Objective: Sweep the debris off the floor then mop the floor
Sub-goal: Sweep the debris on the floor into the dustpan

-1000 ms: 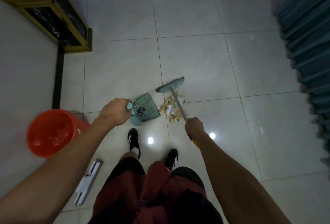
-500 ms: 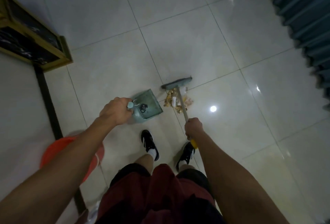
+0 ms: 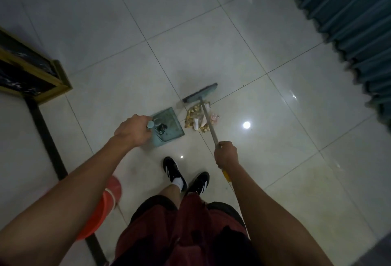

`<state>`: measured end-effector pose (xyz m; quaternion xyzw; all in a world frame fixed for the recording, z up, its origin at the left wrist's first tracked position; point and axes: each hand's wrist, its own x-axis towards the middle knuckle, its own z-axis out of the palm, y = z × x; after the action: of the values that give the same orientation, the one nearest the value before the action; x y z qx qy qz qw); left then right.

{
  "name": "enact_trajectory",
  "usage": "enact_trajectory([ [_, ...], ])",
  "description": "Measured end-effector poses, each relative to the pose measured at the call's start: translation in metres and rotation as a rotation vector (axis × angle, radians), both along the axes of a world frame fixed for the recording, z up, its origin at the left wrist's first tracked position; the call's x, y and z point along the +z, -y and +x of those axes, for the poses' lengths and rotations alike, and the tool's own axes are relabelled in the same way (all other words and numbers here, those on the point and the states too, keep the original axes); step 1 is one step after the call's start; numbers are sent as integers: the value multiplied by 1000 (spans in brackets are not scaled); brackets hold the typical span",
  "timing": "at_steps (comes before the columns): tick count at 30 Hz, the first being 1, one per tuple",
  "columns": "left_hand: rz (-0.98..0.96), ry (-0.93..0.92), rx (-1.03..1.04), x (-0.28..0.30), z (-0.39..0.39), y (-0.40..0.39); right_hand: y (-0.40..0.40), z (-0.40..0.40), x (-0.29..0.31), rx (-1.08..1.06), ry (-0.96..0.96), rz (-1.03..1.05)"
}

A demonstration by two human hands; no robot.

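Note:
A pile of yellowish debris (image 3: 195,118) with a few paper scraps lies on the pale tiled floor. A teal dustpan (image 3: 168,127) stands just left of it, holding a little dark dirt. My left hand (image 3: 132,130) grips the dustpan's handle. A broom with a teal head (image 3: 200,95) rests on the floor just beyond the pile, its metal shaft (image 3: 208,122) crossing over the debris. My right hand (image 3: 226,154) grips that shaft near its yellow end.
A red bucket (image 3: 101,204) stands at the lower left, partly behind my left arm. A black table with a gold frame (image 3: 31,75) and a dark leg stands at the left. Blue curtains (image 3: 349,15) hang at the right. My feet (image 3: 184,175) are below the dustpan.
The view has swung right: the bucket slid down and behind my arm, and the flat mop on the floor left the frame. Broom, dustpan and pile keep almost the same arrangement.

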<state>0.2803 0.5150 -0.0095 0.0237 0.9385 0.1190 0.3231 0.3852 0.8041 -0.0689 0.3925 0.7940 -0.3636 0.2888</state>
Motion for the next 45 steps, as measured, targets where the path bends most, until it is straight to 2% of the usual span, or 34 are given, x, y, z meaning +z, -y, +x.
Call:
enact_trajectory([
  [2,-12,-7,-15,0,8,-6,-8,17,0,-40,15,-40],
  [5,-32,-22,-22,1,19,-15,-21,28,6,-240,102,-400],
  [6,-38,-25,-23,1,22,-17,-27,25,9,-250,80,-463],
  [9,-48,-32,-21,2,30,-24,-43,11,10,-216,-34,-368],
  [11,-54,-31,-26,2,32,-27,-49,8,7,-131,-45,-290],
  [20,-65,-7,-48,-7,17,-26,-67,1,-11,191,-4,48],
  [24,-52,3,-40,-7,2,-16,-72,-12,-19,320,70,164],
  [32,-26,16,-44,-16,-14,-2,-48,-2,-31,327,194,108],
  [45,0,5,-41,-26,-10,19,26,21,-30,435,271,-83],
])
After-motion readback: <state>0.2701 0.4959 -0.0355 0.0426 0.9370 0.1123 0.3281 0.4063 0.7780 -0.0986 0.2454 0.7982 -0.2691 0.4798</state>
